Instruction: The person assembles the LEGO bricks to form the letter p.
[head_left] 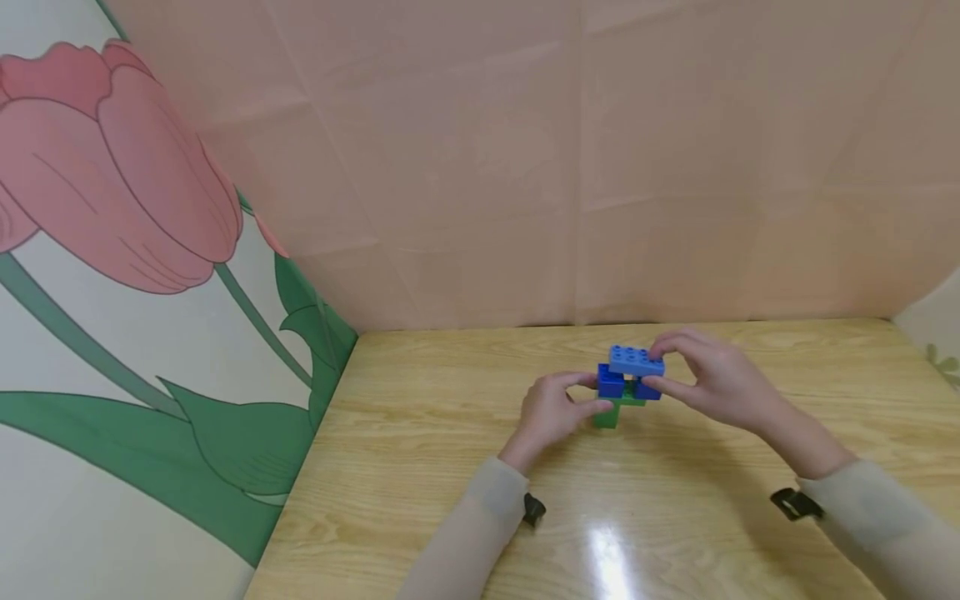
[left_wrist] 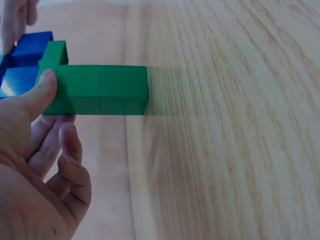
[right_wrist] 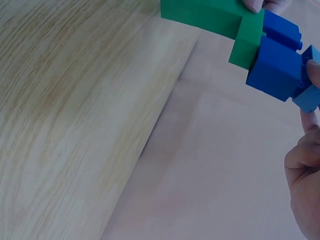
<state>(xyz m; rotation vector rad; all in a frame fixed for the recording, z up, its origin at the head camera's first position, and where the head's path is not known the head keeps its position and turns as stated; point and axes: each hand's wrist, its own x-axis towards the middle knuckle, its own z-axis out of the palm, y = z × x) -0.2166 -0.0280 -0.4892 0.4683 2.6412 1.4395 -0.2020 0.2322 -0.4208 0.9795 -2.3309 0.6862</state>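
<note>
A small tower of toy building bricks stands at the right part of the table. Its base is a stack of green bricks (left_wrist: pixel 102 90), with a longer green brick (right_wrist: pixel 248 42) crosswise above. Two dark blue bricks (right_wrist: pixel 276 67) sit side by side on that crosspiece. My left hand (head_left: pixel 553 410) grips the tower near the crosspiece, thumb on the near side. With thumb and fingers, my right hand (head_left: pixel 716 379) pinches a light blue studded brick (head_left: pixel 630 358) at its right end. That brick lies across the dark blue ones; whether it is pressed fully on, I cannot tell.
The wooden table (head_left: pixel 420 417) ends at a wall covered in pinkish sheeting (head_left: pixel 480 167). A panel with a painted tulip (head_left: pixel 150 167) borders the left side. Dark straps (head_left: pixel 797 504) hang at both sleeve cuffs.
</note>
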